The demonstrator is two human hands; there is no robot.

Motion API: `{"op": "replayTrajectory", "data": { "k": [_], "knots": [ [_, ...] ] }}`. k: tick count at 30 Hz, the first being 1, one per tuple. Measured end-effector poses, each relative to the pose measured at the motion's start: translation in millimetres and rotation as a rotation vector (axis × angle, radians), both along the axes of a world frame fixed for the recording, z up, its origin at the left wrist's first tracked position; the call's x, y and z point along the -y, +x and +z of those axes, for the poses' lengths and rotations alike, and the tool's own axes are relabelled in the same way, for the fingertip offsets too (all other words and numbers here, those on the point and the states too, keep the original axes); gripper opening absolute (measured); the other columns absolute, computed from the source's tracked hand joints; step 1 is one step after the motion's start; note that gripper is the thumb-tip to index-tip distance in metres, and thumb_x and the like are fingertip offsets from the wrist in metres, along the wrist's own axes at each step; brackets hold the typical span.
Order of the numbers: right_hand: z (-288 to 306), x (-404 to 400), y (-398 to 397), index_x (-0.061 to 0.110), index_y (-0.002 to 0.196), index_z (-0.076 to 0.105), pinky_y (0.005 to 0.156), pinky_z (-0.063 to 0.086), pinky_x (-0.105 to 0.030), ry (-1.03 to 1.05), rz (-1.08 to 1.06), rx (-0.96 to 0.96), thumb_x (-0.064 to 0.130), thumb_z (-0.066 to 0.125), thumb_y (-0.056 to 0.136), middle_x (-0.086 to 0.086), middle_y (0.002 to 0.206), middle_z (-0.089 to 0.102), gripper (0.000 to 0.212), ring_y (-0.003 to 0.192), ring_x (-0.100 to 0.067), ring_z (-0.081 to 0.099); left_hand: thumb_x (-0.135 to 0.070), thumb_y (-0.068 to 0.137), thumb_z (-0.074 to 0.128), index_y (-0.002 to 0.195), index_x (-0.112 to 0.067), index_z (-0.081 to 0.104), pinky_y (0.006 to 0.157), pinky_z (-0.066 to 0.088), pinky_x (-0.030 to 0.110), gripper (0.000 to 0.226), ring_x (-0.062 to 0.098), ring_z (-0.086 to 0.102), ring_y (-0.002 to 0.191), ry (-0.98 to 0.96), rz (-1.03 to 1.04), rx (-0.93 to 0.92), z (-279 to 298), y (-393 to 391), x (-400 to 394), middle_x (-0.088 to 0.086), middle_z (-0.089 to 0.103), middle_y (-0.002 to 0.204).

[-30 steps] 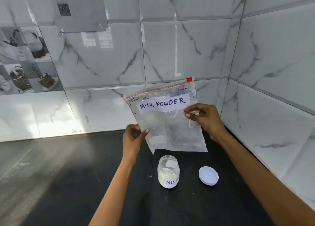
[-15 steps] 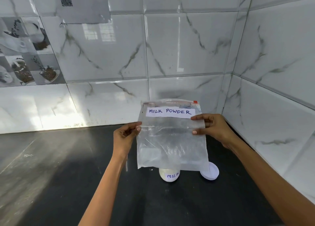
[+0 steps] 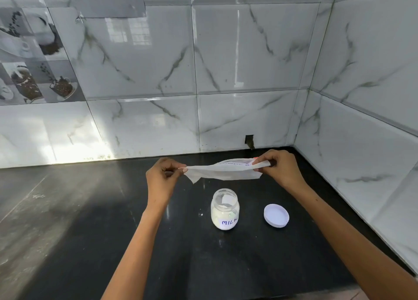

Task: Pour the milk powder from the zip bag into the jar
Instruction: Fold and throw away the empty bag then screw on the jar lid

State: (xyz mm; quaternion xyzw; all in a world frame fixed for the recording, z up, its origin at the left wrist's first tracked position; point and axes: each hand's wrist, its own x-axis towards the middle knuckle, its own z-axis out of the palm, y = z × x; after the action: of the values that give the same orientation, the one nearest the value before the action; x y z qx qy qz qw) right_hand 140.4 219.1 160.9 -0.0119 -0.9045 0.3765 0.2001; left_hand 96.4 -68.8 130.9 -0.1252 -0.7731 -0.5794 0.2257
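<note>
The clear zip bag (image 3: pixel 224 171) is stretched nearly flat and horizontal above the counter, seen edge-on, so its label is mostly hidden. My left hand (image 3: pixel 161 179) pinches its left edge and my right hand (image 3: pixel 280 169) pinches its right edge. Below and in front of the bag stands a small open glass jar (image 3: pixel 225 209) labelled MILK, with white powder in its lower part. No part of the bag touches the jar.
The jar's white lid (image 3: pixel 276 215) lies flat to the right of the jar. The black counter (image 3: pixel 90 231) meets marble-tiled walls at the back and on the right, forming a corner. A few powder specks (image 3: pixel 200 214) lie left of the jar.
The bag was held upright with its label facing me; both hands have lowered it and tipped it flat behind the jar. The jar is uncovered again and stays in place.
</note>
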Motion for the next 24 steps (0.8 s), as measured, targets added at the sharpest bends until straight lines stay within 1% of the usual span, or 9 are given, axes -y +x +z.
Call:
{"op": "replayTrajectory", "data": {
  "k": [3, 6, 8, 11, 14, 16, 18, 21, 24],
  "knots": [
    [-7, 6, 3, 0.018, 0.089, 0.076, 0.064, 0.042, -0.02, 0.079, -0.061, -0.091, 0.014, 0.075, 0.076, 0.0, 0.092, 0.073, 0.014, 0.071, -0.004, 0.056, 0.003, 0.079, 0.07, 0.082, -0.004, 0.073, 0.058, 0.054, 0.018, 0.008, 0.011, 0.064, 0.056, 0.107, -0.016, 0.107, -5, 2, 2, 0.001, 0.069, 0.099],
    [-13, 14, 6, 0.017, 0.092, 0.076, 0.065, 0.041, -0.016, 0.092, -0.077, -0.162, 0.011, 0.073, 0.077, -0.002, 0.096, 0.073, 0.016, 0.071, -0.003, 0.054, 0.001, 0.084, 0.066, 0.085, 0.0, 0.068, 0.067, 0.057, 0.02, 0.004, 0.012, 0.069, 0.069, 0.186, -0.05, 0.16, -12, 7, 4, 0.005, 0.072, 0.098],
    [-17, 19, 8, 0.013, 0.094, 0.075, 0.068, 0.043, -0.011, 0.013, -0.038, -0.142, 0.007, 0.072, 0.078, -0.005, 0.099, 0.072, 0.018, 0.076, -0.005, 0.059, -0.001, 0.084, 0.066, 0.084, -0.003, 0.067, 0.076, 0.056, 0.021, 0.002, 0.011, 0.07, 0.082, 0.209, -0.069, 0.168, -15, 12, 7, 0.007, 0.073, 0.097],
    [-24, 22, 14, 0.014, 0.093, 0.074, 0.072, 0.048, -0.012, -0.121, -0.013, -0.075, 0.004, 0.07, 0.077, -0.005, 0.098, 0.072, 0.018, 0.083, -0.009, 0.063, -0.008, 0.082, 0.07, 0.077, -0.009, 0.067, 0.077, 0.055, 0.018, 0.006, 0.013, 0.07, 0.09, 0.314, -0.13, 0.185, -18, 22, 12, 0.006, 0.075, 0.093],
    [-29, 31, 21, 0.023, 0.082, 0.073, 0.066, 0.05, -0.019, -0.285, -0.004, -0.047, 0.02, 0.071, 0.08, 0.003, 0.086, 0.072, 0.004, 0.077, -0.013, 0.065, -0.022, 0.083, 0.07, 0.066, -0.016, 0.07, 0.079, 0.055, 0.021, 0.018, 0.012, 0.071, 0.086, 0.494, -0.095, 0.225, -22, 31, 13, 0.009, 0.075, 0.085],
    [-33, 38, 26, 0.021, 0.079, 0.074, 0.066, 0.049, -0.021, -0.287, -0.013, -0.062, 0.031, 0.07, 0.08, 0.004, 0.082, 0.07, 0.01, 0.074, -0.011, 0.063, -0.013, 0.08, 0.073, 0.067, -0.013, 0.07, 0.079, 0.054, 0.027, 0.013, 0.01, 0.068, 0.077, 0.555, 0.005, 0.256, -25, 34, 13, 0.007, 0.073, 0.076],
    [-38, 43, 29, 0.014, 0.083, 0.074, 0.071, 0.051, -0.021, -0.236, -0.011, -0.067, 0.022, 0.071, 0.08, 0.002, 0.086, 0.069, 0.009, 0.078, -0.008, 0.063, 0.003, 0.073, 0.075, 0.075, -0.008, 0.07, 0.076, 0.052, 0.021, 0.012, 0.01, 0.067, 0.076, 0.564, 0.057, 0.287, -29, 39, 11, 0.005, 0.072, 0.078],
    [-44, 50, 35, 0.007, 0.09, 0.073, 0.077, 0.054, -0.022, -0.203, 0.019, -0.049, 0.007, 0.074, 0.076, -0.002, 0.095, 0.067, 0.013, 0.086, -0.01, 0.062, 0.013, 0.068, 0.074, 0.085, -0.004, 0.07, 0.067, 0.049, 0.006, 0.024, 0.004, 0.066, 0.085, 0.55, 0.105, 0.32, -32, 47, 14, 0.006, 0.07, 0.09],
    [-49, 54, 42, 0.003, 0.092, 0.073, 0.077, 0.053, -0.02, -0.188, 0.023, -0.056, 0.003, 0.075, 0.074, -0.005, 0.1, 0.065, 0.018, 0.088, -0.015, 0.063, 0.014, 0.068, 0.073, 0.091, -0.001, 0.071, 0.063, 0.049, 0.005, 0.027, -0.002, 0.068, 0.069, 0.532, 0.096, 0.333, -33, 55, 22, 0.007, 0.07, 0.088]
  ]
}}
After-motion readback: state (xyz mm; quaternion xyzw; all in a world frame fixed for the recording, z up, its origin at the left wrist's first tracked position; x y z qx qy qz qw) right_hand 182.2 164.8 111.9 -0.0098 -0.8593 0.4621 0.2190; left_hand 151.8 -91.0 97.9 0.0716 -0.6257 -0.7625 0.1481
